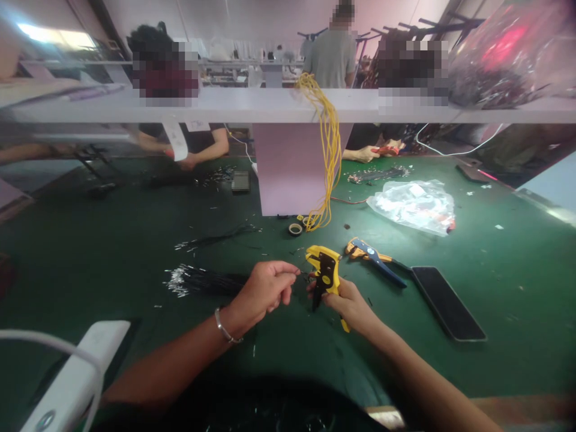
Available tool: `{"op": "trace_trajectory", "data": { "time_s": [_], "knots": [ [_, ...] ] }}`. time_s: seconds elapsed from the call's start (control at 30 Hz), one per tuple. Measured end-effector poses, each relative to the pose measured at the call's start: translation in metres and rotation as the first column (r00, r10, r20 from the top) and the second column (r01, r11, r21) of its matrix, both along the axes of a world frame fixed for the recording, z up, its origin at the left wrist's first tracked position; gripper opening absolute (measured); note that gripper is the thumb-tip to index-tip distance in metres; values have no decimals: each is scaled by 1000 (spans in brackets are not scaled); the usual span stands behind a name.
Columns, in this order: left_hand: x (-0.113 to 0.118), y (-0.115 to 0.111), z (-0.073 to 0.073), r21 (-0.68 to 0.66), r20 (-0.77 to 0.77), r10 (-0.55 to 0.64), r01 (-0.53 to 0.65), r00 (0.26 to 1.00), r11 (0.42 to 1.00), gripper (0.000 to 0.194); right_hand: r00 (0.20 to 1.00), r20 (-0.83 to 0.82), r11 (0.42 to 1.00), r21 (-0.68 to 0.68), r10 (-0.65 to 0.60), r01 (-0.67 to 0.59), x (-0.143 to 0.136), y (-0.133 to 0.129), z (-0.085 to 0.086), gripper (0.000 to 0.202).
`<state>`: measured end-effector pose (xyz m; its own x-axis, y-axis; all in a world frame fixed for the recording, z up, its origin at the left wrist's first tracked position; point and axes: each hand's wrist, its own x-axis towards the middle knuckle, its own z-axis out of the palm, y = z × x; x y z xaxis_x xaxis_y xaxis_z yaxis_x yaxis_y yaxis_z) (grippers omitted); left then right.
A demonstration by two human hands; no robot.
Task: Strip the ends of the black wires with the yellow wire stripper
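My right hand (345,300) is wrapped round the handles of a yellow and black wire stripper (326,273), its head pointing up and away from me. Thumb and forefinger of my left hand (272,285) are pinched together just left of the tool. A short dark end, seemingly a thin black wire (302,273), shows at those fingertips; the rest is hidden by the hand. Behind and left of my left wrist lies a bundle of black wires (207,281) with pale ends. A smaller group of black wires (220,237) lies farther back.
A second wire stripper, blue and orange (375,261), lies right of my right hand, beside a phone (447,303). Yellow wires (330,144) hang from the shelf (216,108) near tape rolls (295,229). A clear plastic bag (414,204) and a white device (76,372) also lie here. Co-workers sit opposite.
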<state>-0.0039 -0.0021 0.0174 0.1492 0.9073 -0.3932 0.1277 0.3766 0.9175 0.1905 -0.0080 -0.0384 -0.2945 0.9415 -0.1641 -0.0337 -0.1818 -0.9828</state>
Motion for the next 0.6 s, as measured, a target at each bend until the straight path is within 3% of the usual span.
{"op": "trace_trajectory", "data": {
  "time_s": [0.13, 0.33, 0.6],
  "knots": [
    [-2, 3, -5, 51, 59, 110, -113, 992, 992, 24, 999, -21, 999, 9, -42, 42, 1, 0, 0, 44],
    [7, -6, -9, -38, 40, -68, 69, 997, 997, 22, 993, 105, 994, 107, -50, 39, 3, 1, -7, 35],
    [8, -12, -9, -83, 37, -161, 164, 986, 983, 27, 938, 334, 923, 382, -90, -48, -1, -5, -11, 21]
  ]
}}
